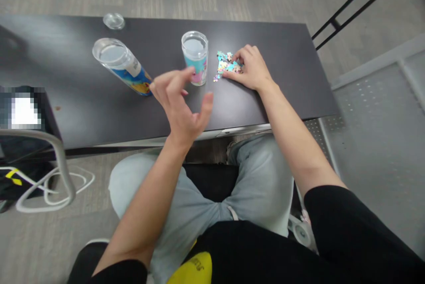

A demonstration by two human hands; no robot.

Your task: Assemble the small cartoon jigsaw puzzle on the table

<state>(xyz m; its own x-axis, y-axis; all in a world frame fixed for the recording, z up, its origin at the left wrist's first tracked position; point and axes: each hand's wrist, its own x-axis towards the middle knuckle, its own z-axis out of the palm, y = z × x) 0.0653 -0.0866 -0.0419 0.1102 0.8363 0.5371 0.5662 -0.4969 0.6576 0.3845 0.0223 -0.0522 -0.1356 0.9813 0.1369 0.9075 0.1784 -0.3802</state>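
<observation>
A small heap of pastel jigsaw puzzle pieces [223, 66] lies on the dark table. My right hand [253, 68] rests at the heap's right side, its thumb and bent fingers curled around some of the pieces. Left of the heap stands a clear plastic cup [195, 58] with a blue and pink printed band. My left hand [182, 102] hovers in front of this cup, fingers half bent and thumb apart, holding nothing. Partly behind its fingertips is a taller clear tube [124, 67] with a blue and yellow printed label. The insides of both containers are hard to make out.
A clear round lid [113, 21] lies near the table's far edge. The dark table [285, 40] ends at my right beside a grey perforated metal panel [375, 111]. To the left are a white cable [79, 173] and a curved grey bar [64, 169].
</observation>
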